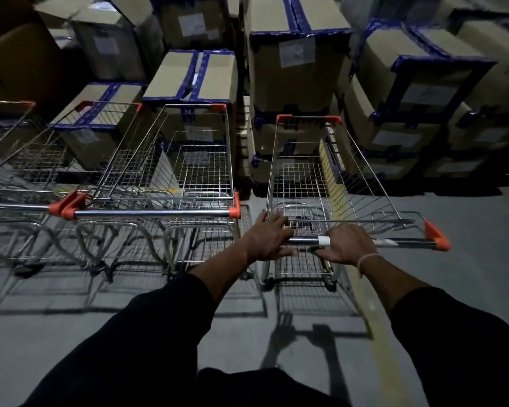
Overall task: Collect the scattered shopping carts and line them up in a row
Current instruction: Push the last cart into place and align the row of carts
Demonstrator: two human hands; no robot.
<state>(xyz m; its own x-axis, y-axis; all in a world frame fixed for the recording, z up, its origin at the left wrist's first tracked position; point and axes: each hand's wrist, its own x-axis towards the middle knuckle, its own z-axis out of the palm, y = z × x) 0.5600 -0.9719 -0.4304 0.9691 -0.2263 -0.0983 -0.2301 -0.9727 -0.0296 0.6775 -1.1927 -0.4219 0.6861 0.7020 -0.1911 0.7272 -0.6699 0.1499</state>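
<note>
On the dim grey floor, crossed by a yellow line and walled by taped cardboard boxes, your left hand and right hand gripped the handle of the rightmost cart, beside the parked carts.

Both arms wore loose black sleeves pushed up to mid-forearm, leaving the wrists bare. A thin pale string bracelet circled the wrist of the right hand.
</note>
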